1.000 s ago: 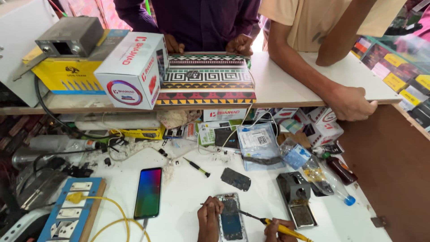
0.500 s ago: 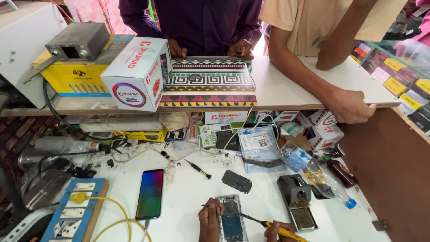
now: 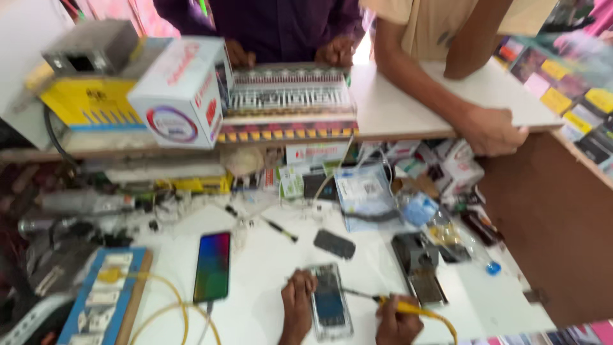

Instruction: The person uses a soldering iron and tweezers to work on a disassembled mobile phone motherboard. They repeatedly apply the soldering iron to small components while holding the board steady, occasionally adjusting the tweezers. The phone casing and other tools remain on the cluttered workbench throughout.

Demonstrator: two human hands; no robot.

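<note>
The left hand (image 3: 297, 306) lies on the white bench (image 3: 268, 268) at the bottom edge of the view, its fingers curled against the left side of an opened phone (image 3: 331, 300) and holding it flat. The phone lies face down with its back off, its inner parts showing, between the two hands. The right hand (image 3: 397, 322) is closed around the yellow grip of a screwdriver (image 3: 383, 301), whose thin dark shaft slants up and left so that the tip meets the phone's right edge; the blur makes it hard to tell exactly where the tip lands.

Left of the hands, well apart, a second phone (image 3: 212, 266) lies with a lit, coloured screen and a cable at its lower end. A yellow wire (image 3: 167, 300) loops beside it, running from a blue switch board (image 3: 105, 300). Above the opened phone lies a small dark cover (image 3: 334, 243), and to the right a grey metal holder (image 3: 418, 265).

Behind the bench a raised counter (image 3: 408, 102) carries a white box (image 3: 182, 89) and a patterned tray (image 3: 287, 96). Two other people stand at it: one in a purple shirt (image 3: 281, 25), and one whose hand (image 3: 491, 131) rests on the counter's edge.
</note>
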